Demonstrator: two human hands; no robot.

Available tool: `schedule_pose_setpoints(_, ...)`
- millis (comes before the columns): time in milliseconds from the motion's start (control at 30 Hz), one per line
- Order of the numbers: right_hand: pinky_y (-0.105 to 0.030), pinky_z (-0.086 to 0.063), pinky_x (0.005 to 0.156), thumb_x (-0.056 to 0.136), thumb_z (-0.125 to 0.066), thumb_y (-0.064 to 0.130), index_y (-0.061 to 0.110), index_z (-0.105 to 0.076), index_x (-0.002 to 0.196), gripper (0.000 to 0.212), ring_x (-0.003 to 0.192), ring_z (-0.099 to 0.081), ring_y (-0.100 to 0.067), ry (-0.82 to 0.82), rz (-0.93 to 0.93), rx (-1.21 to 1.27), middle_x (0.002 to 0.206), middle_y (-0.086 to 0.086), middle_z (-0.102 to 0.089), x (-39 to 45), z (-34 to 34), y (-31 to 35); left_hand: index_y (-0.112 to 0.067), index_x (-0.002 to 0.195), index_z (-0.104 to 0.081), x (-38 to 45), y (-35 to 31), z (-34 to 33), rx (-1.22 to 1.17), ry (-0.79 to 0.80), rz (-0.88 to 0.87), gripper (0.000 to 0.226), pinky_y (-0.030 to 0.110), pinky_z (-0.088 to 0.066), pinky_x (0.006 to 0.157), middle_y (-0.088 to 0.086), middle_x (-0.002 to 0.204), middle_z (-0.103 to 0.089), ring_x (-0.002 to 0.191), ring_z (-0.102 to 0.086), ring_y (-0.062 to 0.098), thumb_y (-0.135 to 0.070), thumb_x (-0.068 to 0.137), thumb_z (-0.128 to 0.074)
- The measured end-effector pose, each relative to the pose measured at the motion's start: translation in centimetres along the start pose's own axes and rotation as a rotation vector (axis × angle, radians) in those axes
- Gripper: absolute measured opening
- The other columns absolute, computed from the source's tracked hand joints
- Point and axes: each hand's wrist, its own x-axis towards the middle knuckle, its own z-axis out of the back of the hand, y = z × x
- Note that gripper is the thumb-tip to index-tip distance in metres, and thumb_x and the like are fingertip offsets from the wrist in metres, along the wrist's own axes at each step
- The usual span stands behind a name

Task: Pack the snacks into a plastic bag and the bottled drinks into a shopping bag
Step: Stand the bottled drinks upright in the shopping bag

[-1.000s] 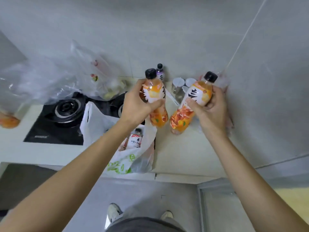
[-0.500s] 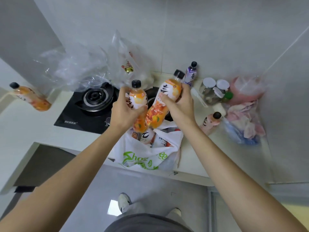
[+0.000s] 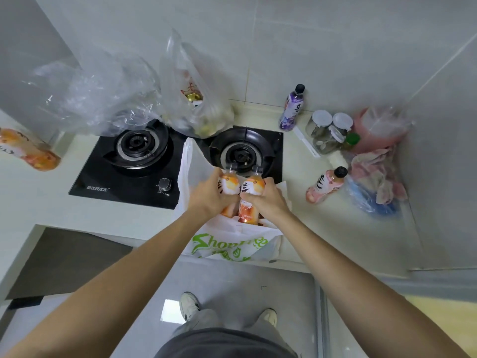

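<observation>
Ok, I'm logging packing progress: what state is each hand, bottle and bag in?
left hand: grips left orange bottle
right hand: grips right orange bottle
shopping bag: open, both bottles partly inside
purple bottle: upright, capped
pink bottle: capped, unpacked
clear plastic bag: open, holding snacks

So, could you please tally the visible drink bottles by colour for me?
Orange: 3 — left grip's bottle, right grip's bottle, far-left bottle
Purple: 1 — purple bottle
Pink: 1 — pink bottle
Total: 5
</observation>
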Motion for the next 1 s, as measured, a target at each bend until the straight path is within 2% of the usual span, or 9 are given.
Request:
schedule_pose_setpoints(267,-0.044,-0.045,0.11,0.081,-0.078,0.059,0.017,-0.047,0.144,0.082,0.131,-0.054,-0.027,0.06,-0.065,-0.119,0.136,-0.005,-0.061,2.1,-1.9,-0.9,-0.024,0.119,-0.047,1.2,-0.1,-0.4,0.146,0.135,0.184,0.06,0.035,-0.041,0.078,-0.008,0.085,-0.051,0.093,-0.053,0.025,-0.054,0.077,-0.078)
schedule_pose_setpoints(467,-0.033,-0.032,0.088,0.086,-0.073,0.063,0.007,-0.038,0.152,0.093,0.136,-0.05,-0.03,0.083,-0.109,-0.173,0.146,-0.008,-0.056,2.5,-2.7,-0.8,-0.02,0.121,-0.049,1.2,0.4,-0.8,0.162,0.165,0.22,0.055,0.032,-0.039,0.078,-0.001,0.099,-0.056,0.095,-0.052,0.023,-0.043,0.08,-0.079)
schedule_pose_setpoints(667,-0.038,-0.047,0.1,0.086,-0.071,0.064,0.005,-0.032,0.157,0.1,0.136,-0.05,-0.03,0.101,-0.114,-0.186,0.151,-0.011,-0.049,2.7,-3.4,-1.4,-0.02,0.135,-0.044,1.2,0.6,-0.8,0.185,0.197,0.23,0.058,0.033,-0.04,0.082,0.002,0.11,-0.057,0.096,-0.05,0.023,-0.039,0.088,-0.072)
schedule_pose_setpoints(733,-0.036,-0.046,0.095,0.086,-0.072,0.062,0.006,-0.031,0.158,0.099,0.137,-0.049,-0.03,0.111,-0.102,-0.2,0.154,-0.01,-0.046,2.4,-3.2,-1.2,-0.019,0.124,-0.049,0.9,0.5,-0.9,0.227,0.181,0.211,0.037,0.029,-0.042,0.079,0.002,0.109,-0.057,0.091,-0.054,0.019,-0.035,0.095,-0.065)
schedule_pose_setpoints(800,-0.037,-0.049,0.094,0.084,-0.074,0.059,0.009,-0.031,0.157,0.098,0.136,-0.049,-0.031,0.137,-0.108,-0.23,0.153,-0.008,-0.045,2.2,-2.9,-1.1,-0.017,0.098,-0.055,0.8,0.3,-0.9,0.255,0.269,0.164,0.009,0.015,-0.046,0.062,0.001,0.095,-0.059,0.072,-0.059,0.004,-0.024,0.104,-0.057)
schedule_pose_setpoints(867,-0.04,-0.056,0.09,0.075,-0.08,0.05,0.014,-0.035,0.153,0.098,0.131,-0.052,-0.032,0.194,-0.152,-0.263,0.149,-0.006,-0.047,2.0,-2.5,-0.8,-0.024,0.082,-0.046,0.6,-0.5,-1.1,0.282,0.373,0.074,0.028,0.005,-0.042,0.049,-0.005,0.083,-0.053,0.065,-0.055,-0.002,-0.014,0.108,-0.051)
schedule_pose_setpoints(900,-0.041,-0.06,0.085,0.066,-0.082,0.044,0.017,-0.041,0.147,0.095,0.125,-0.056,-0.031,0.225,-0.162,-0.282,0.145,-0.006,-0.051,2.2,-2.4,-0.9,-0.024,0.082,-0.047,0.9,0.0,-1.3,0.327,0.359,0.059,0.027,0.004,-0.044,0.053,-0.004,0.084,-0.053,0.072,-0.057,0.002,-0.016,0.107,-0.052)
schedule_pose_setpoints(967,-0.043,-0.066,0.072,0.054,-0.077,0.032,0.022,-0.049,0.134,0.086,0.109,-0.064,-0.029,0.284,-0.173,-0.328,0.138,-0.011,-0.058,2.8,-2.2,-1.5,-0.02,0.105,-0.058,1.4,1.3,-1.8,0.354,0.281,0.154,0.019,0.02,-0.051,0.087,0.001,0.107,-0.061,0.104,-0.061,0.019,-0.038,0.1,-0.058)
schedule_pose_setpoints(1000,-0.042,-0.066,0.071,0.054,-0.073,0.028,0.024,-0.046,0.14,0.09,0.108,-0.065,-0.029,0.299,-0.17,-0.352,0.138,-0.012,-0.057,2.8,-2.0,-1.7,-0.022,0.124,-0.056,1.7,1.5,-2.3,0.422,0.22,0.154,0.04,0.033,-0.045,0.104,0.002,0.125,-0.058,0.123,-0.053,0.026,-0.049,0.094,-0.058)
